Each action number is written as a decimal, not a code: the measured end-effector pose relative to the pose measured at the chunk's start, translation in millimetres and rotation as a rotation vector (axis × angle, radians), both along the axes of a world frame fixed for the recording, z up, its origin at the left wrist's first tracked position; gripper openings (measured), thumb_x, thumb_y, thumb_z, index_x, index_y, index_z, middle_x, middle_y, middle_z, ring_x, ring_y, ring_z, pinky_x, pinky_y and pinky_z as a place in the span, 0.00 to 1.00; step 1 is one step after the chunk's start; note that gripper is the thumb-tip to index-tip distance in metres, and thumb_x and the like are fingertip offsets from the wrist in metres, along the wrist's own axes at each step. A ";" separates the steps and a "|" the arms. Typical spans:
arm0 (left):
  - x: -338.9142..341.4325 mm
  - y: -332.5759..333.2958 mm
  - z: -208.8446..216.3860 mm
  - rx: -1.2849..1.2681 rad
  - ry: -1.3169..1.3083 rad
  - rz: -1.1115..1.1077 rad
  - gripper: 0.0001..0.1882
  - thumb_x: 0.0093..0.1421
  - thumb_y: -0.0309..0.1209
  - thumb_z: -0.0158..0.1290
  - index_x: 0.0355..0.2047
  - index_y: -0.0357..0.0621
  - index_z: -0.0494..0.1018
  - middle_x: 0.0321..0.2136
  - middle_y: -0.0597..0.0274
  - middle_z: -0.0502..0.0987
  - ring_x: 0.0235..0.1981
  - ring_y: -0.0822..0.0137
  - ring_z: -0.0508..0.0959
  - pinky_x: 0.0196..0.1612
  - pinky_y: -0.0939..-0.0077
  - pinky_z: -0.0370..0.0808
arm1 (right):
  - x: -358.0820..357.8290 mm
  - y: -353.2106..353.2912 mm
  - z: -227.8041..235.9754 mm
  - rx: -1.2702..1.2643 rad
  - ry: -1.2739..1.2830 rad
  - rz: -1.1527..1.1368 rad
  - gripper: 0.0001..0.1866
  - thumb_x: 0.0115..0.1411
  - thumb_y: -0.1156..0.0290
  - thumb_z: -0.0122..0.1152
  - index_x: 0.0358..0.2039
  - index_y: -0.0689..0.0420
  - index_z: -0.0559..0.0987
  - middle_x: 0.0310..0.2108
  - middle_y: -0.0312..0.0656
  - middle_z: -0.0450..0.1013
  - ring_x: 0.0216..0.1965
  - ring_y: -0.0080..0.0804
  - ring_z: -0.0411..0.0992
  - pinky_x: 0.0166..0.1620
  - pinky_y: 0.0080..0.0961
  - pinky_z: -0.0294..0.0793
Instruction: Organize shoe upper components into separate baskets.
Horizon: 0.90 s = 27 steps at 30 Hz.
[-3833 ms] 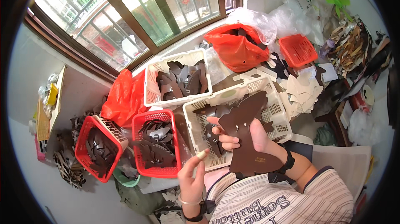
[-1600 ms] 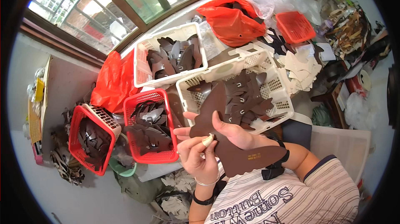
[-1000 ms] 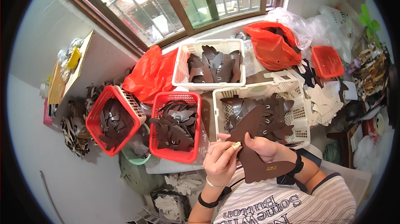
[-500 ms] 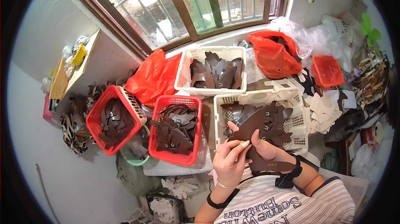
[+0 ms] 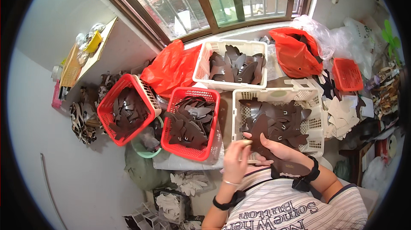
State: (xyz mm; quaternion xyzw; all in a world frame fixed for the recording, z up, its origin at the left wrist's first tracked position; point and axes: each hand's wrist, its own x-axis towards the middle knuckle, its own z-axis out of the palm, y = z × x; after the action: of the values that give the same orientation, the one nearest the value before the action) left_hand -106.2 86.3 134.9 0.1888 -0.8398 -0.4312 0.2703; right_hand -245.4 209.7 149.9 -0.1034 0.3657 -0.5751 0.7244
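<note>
Baskets of dark cut pieces crowd the windowside surface. Left hand (image 5: 236, 161) pinches a small pale tool (image 5: 245, 143); right hand (image 5: 278, 151) clasps the brown leather piece (image 5: 274, 153). Keep it flat and steady.

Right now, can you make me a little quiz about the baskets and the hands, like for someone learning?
1. True or false: the right hand rests on a dark brown cut piece.
2. How many red baskets hold dark pieces to the left of the near white basket? A) one B) two C) four
3. Fill in: the left hand pinches a small pale ____ thing.

Key: 1 true. 2 B: the left red basket and the middle red basket. 3 stick-like; what it is cannot be told.
</note>
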 end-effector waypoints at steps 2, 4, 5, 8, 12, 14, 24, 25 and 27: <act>39.3 -23.2 -47.9 0.104 -0.243 0.232 0.16 0.61 0.32 0.57 0.46 0.35 0.72 0.42 0.49 0.75 0.39 0.52 0.78 0.43 0.65 0.75 | -12.3 5.4 -18.0 0.129 0.194 -0.049 0.41 0.66 0.42 0.47 0.72 0.47 0.48 0.36 0.33 0.65 0.27 0.14 0.58 0.23 0.13 0.58; 86.2 -48.2 -114.2 0.201 -0.604 0.306 0.25 0.62 0.42 0.57 0.51 0.34 0.70 0.46 0.43 0.74 0.39 0.51 0.79 0.45 0.63 0.76 | -22.6 15.9 -39.9 0.351 0.552 -0.253 0.33 0.64 0.65 0.59 0.67 0.50 0.58 0.39 0.33 0.65 0.22 0.13 0.58 0.21 0.12 0.55; 94.6 -57.2 -135.4 0.327 -0.743 0.243 0.30 0.60 0.45 0.59 0.53 0.32 0.68 0.49 0.41 0.74 0.41 0.52 0.80 0.47 0.65 0.76 | -32.2 26.3 -53.5 0.353 0.734 -0.322 0.29 0.64 0.64 0.59 0.64 0.50 0.62 0.37 0.31 0.66 0.22 0.13 0.58 0.21 0.12 0.56; 80.0 -55.4 -204.9 0.652 -0.459 0.162 0.33 0.59 0.45 0.61 0.55 0.32 0.67 0.52 0.41 0.73 0.44 0.57 0.80 0.49 0.68 0.75 | -65.8 64.1 -61.5 0.509 0.614 -0.522 0.27 0.62 0.63 0.61 0.61 0.51 0.68 0.36 0.31 0.68 0.26 0.13 0.64 0.24 0.13 0.63; 43.5 -59.0 -220.5 0.564 -0.525 -0.003 0.26 0.58 0.30 0.58 0.56 0.34 0.68 0.45 0.58 0.79 0.46 0.70 0.78 0.49 0.76 0.74 | -127.2 173.7 -138.0 0.732 0.962 -0.772 0.27 0.64 0.62 0.57 0.63 0.52 0.66 0.39 0.37 0.72 0.23 0.21 0.68 0.20 0.20 0.65; 38.8 -50.5 -223.6 0.735 -0.631 -0.101 0.24 0.55 0.19 0.53 0.55 0.34 0.70 0.44 0.62 0.79 0.45 0.71 0.78 0.49 0.78 0.73 | -151.3 248.9 -181.1 0.956 0.996 -0.839 0.30 0.64 0.61 0.56 0.64 0.57 0.64 0.44 0.42 0.74 0.26 0.27 0.71 0.22 0.25 0.68; -11.0 52.3 -211.0 1.097 -0.439 -0.288 0.24 0.57 0.19 0.58 0.55 0.37 0.69 0.44 0.63 0.78 0.44 0.73 0.77 0.47 0.77 0.74 | -206.5 324.0 -152.7 1.056 0.865 -0.803 0.25 0.64 0.55 0.56 0.54 0.61 0.73 0.40 0.40 0.75 0.43 0.30 0.71 0.47 0.28 0.69; -27.9 61.2 -208.9 1.098 -0.446 -0.307 0.24 0.57 0.19 0.58 0.55 0.37 0.69 0.44 0.63 0.78 0.44 0.73 0.77 0.47 0.77 0.74 | -210.7 331.2 -153.7 1.027 0.871 -0.886 0.25 0.63 0.56 0.58 0.55 0.60 0.73 0.42 0.41 0.74 0.44 0.33 0.71 0.49 0.30 0.70; -57.0 77.8 -205.7 1.026 -0.489 -0.322 0.21 0.57 0.21 0.60 0.52 0.36 0.71 0.40 0.63 0.80 0.39 0.73 0.78 0.44 0.77 0.75 | -212.6 333.9 -160.3 1.064 1.136 -0.930 0.25 0.62 0.59 0.60 0.56 0.59 0.73 0.45 0.44 0.72 0.46 0.36 0.71 0.51 0.32 0.69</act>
State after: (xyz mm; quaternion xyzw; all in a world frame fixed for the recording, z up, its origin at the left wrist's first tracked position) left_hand -163.2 164.1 -70.7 0.2596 -0.5799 -0.7619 -0.1261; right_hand -457.9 543.6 -10.4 0.1351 0.8902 -0.4273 0.0816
